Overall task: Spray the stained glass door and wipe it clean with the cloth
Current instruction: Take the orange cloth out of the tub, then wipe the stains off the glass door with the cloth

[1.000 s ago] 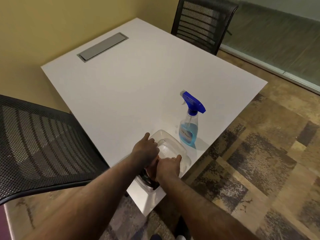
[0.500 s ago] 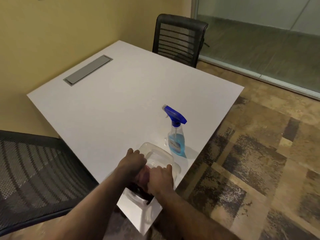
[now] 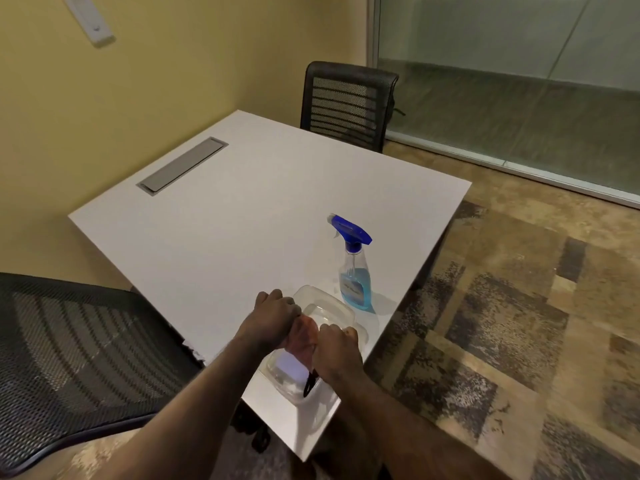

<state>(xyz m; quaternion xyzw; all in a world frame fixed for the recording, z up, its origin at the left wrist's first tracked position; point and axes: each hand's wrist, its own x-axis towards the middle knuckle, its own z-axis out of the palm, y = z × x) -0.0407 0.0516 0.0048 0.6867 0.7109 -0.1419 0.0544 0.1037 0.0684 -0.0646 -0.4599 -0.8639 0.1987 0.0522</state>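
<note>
A clear plastic container (image 3: 294, 379) with its lid (image 3: 329, 306) folded open sits at the near corner of the white table (image 3: 242, 220). My left hand (image 3: 273, 317) and my right hand (image 3: 337, 353) are pressed together over it, fingers curled. They are closed on a dark cloth (image 3: 309, 384), of which only a tip hangs out below my right hand. A spray bottle (image 3: 355, 271) with blue liquid and a blue trigger head stands upright just beyond the lid, untouched. The glass door (image 3: 519, 81) fills the far right of the room.
One black mesh chair (image 3: 346, 105) stands at the table's far side and another (image 3: 69, 358) at my near left. A grey cable hatch (image 3: 181, 166) is set into the tabletop. Patterned carpet (image 3: 502, 323) lies between the table and the glass.
My view has lifted, so more of the glass door shows. The dark cloth that lay in the container is now mostly bunched inside my hands. The spray bottle has not moved.
</note>
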